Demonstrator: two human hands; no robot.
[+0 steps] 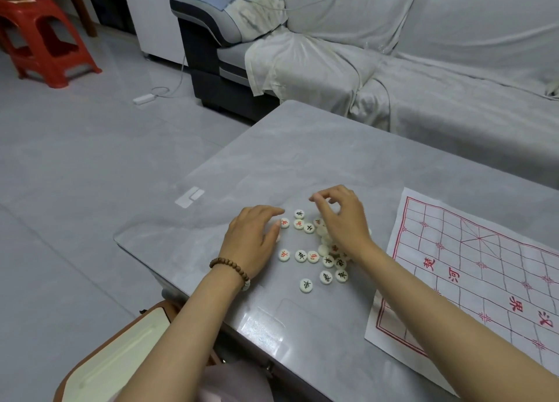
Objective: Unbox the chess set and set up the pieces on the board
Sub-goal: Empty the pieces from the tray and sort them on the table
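Several white round chess pieces with red or black characters lie scattered and heaped on the grey table. My left hand, with a bead bracelet on the wrist, lies flat over the left side of the scatter. Its thumb tip touches a red-marked piece. Over the heap of pieces hovers my right hand, its fingers loosely curled, with nothing visibly held. The white cloth board with red lines lies spread to the right, with no pieces on it.
A covered grey sofa stands behind the table. A red plastic stool is at the far left on the tiled floor, and a white power strip lies near the sofa. A brown-edged cream object sits below the table's near corner.
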